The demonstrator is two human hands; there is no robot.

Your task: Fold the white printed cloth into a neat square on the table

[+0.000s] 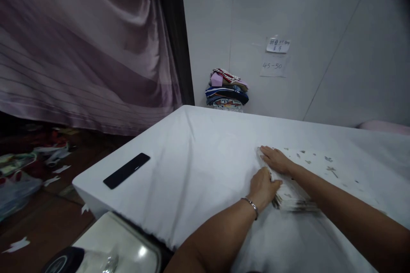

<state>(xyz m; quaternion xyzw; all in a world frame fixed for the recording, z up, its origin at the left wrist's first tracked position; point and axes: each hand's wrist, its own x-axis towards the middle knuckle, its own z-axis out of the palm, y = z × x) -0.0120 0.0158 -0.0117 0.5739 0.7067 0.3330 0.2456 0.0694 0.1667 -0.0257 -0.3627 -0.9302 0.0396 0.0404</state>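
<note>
A folded white cloth (315,166) with small grey printed figures lies on the white-covered table (198,153), right of centre. My right hand (276,159) lies flat on its top left corner, fingers stretched out. My left hand (263,187), with a metal bracelet at the wrist, presses against the cloth's layered left edge (290,199), fingers curled at that edge.
A black phone (126,170) lies near the table's left corner. A pile of folded coloured clothes (227,89) sits at the far edge by the white wall, under two paper notes (274,57). A purple curtain hangs at left; litter covers the dark floor.
</note>
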